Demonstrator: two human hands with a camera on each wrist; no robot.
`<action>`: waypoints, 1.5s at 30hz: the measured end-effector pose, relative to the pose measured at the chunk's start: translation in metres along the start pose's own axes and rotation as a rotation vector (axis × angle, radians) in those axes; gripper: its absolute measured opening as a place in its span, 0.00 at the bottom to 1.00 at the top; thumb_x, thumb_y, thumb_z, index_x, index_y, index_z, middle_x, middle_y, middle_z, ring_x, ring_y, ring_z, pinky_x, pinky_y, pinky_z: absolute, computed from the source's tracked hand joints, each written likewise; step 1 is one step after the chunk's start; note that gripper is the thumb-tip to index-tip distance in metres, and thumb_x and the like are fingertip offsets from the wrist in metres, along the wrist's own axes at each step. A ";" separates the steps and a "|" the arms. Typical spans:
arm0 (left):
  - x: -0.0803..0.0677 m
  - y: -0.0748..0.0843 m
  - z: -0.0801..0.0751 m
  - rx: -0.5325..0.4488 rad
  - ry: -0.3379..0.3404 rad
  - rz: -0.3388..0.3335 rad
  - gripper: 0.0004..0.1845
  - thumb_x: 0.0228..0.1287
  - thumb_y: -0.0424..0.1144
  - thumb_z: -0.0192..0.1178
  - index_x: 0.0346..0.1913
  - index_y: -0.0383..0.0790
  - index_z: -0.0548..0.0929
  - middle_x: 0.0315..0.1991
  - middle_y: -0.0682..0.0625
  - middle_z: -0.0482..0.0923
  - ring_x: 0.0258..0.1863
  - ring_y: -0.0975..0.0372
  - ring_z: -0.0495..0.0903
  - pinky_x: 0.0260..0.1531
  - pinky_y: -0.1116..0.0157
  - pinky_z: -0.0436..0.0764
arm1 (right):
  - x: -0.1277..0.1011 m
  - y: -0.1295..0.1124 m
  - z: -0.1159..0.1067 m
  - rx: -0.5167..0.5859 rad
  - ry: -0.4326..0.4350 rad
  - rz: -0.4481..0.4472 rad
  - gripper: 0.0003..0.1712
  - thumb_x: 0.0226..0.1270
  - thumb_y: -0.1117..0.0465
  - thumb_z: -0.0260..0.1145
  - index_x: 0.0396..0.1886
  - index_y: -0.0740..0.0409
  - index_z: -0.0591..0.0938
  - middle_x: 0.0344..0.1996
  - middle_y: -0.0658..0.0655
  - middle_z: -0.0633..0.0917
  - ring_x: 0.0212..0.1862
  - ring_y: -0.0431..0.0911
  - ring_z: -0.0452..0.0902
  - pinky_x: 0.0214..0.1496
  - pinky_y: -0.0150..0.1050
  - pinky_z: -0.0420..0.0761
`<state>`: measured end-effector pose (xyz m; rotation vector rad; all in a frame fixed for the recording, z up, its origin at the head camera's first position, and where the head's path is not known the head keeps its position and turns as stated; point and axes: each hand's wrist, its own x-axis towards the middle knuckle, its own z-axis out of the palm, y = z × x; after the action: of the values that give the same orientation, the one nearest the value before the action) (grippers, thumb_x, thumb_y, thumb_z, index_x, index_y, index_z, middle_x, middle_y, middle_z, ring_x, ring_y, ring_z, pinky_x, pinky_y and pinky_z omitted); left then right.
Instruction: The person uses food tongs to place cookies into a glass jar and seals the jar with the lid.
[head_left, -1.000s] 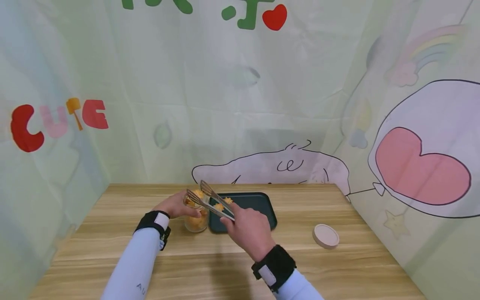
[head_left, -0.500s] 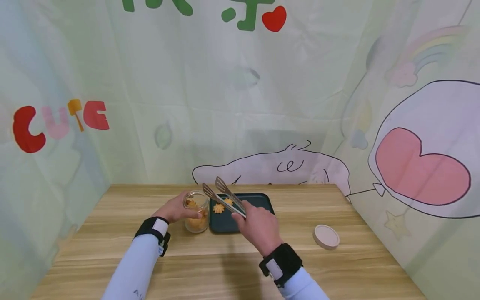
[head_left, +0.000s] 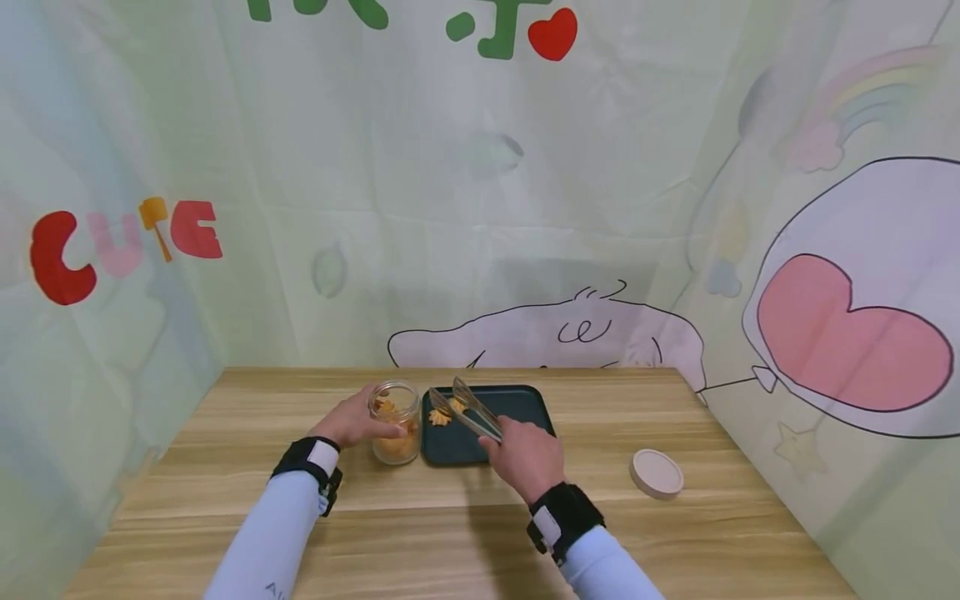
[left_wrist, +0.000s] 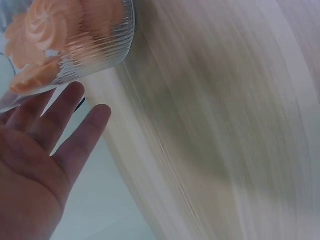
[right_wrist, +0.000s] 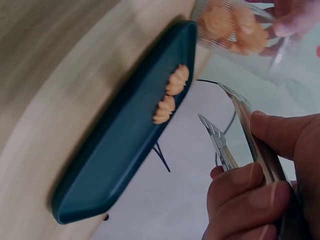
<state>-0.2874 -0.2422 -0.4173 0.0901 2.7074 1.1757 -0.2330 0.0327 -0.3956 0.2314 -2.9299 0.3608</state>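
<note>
The right hand (head_left: pixel 525 454) clenches metal tongs (head_left: pixel 468 408), their blades apart over the dark tray (head_left: pixel 517 404). The right wrist view shows what the head view blurs: two orange cookies (right_wrist: pixel 171 95) side by side on the tray, the tong tips empty. The left hand (head_left: pixel 352 421) grasps the glass jar (head_left: pixel 394 421) of cookies just left of the tray; its wrist view shows ribbed glass with the jar's rim cut off. A round lid (head_left: pixel 656 472) lies well apart to the right on the wooden table (head_left: pixel 420 533), whose near half is bare.

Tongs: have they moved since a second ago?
Yes. The tongs went from above the jar rightward and down, over the tray.
</note>
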 end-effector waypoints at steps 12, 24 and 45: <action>-0.001 -0.005 0.006 -0.040 0.018 0.010 0.52 0.51 0.53 0.74 0.74 0.37 0.58 0.68 0.33 0.67 0.65 0.41 0.69 0.65 0.40 0.67 | 0.009 0.001 0.018 -0.001 -0.052 -0.003 0.18 0.63 0.43 0.67 0.36 0.53 0.84 0.15 0.49 0.74 0.18 0.44 0.68 0.18 0.38 0.64; -0.003 -0.003 0.011 -0.104 0.017 0.016 0.50 0.51 0.45 0.74 0.71 0.33 0.57 0.64 0.33 0.69 0.61 0.44 0.72 0.66 0.42 0.67 | 0.014 0.001 0.027 -0.037 -0.093 0.010 0.21 0.63 0.42 0.67 0.41 0.55 0.85 0.19 0.51 0.78 0.21 0.45 0.72 0.21 0.41 0.70; -0.004 -0.003 0.011 -0.089 0.025 -0.019 0.50 0.50 0.47 0.76 0.72 0.37 0.60 0.64 0.34 0.71 0.60 0.45 0.73 0.65 0.40 0.68 | -0.002 0.003 0.036 -0.068 0.038 -0.040 0.17 0.61 0.46 0.70 0.33 0.56 0.83 0.14 0.51 0.75 0.17 0.44 0.69 0.17 0.40 0.68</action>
<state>-0.2814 -0.2375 -0.4262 0.0373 2.6664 1.2982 -0.2376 0.0270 -0.4313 0.2694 -2.8891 0.2569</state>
